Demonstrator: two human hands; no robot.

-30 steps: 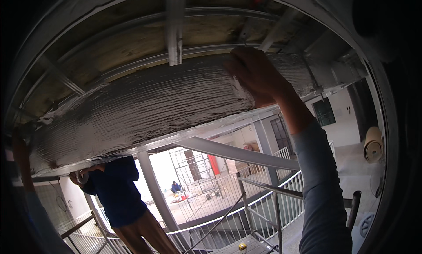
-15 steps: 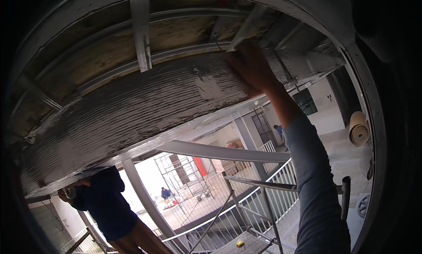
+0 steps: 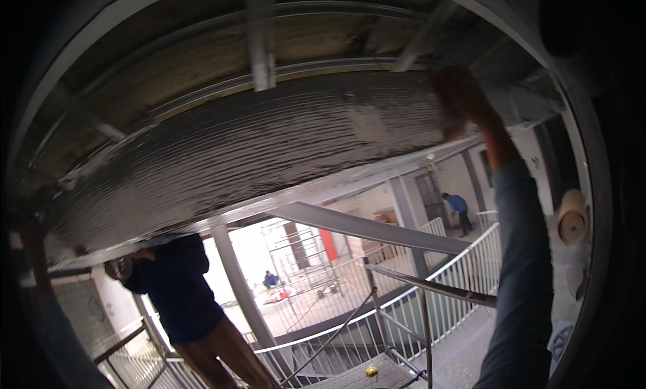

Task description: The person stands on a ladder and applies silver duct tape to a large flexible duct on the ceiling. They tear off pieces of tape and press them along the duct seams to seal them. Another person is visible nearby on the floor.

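Observation:
Overhead, a long beam or duct wrapped in wrinkled silver foil sheeting (image 3: pixel 256 147) slants from lower left to upper right. My right hand (image 3: pixel 464 103) is raised against the foil near its right end, fingers apart but blurred, with nothing seen in it. A smoother foil patch (image 3: pixel 369 123) lies to the left of that hand. My left hand (image 3: pixel 28 241) is dark and smeared at the far left edge, beside the foil's left end; its fingers cannot be made out. Below the foil, a co-worker in a dark blue top (image 3: pixel 178 295) holds a round roll (image 3: pixel 123 266), likely tape.
Metal framing (image 3: pixel 261 46) runs above the foil. Scaffold pipes (image 3: pixel 431 288) and a plank platform (image 3: pixel 343 377) with a yellow tape measure (image 3: pixel 371 371) stand below. A white railing (image 3: pixel 464 281) curves behind. Farther off are a bent-over person (image 3: pixel 458 210) and a tan roll (image 3: pixel 572 217).
The view has shifted, so the surroundings sit farther right. My right hand has slid right along the foil, and my left arm has come in at the left edge. The distant person shows more fully.

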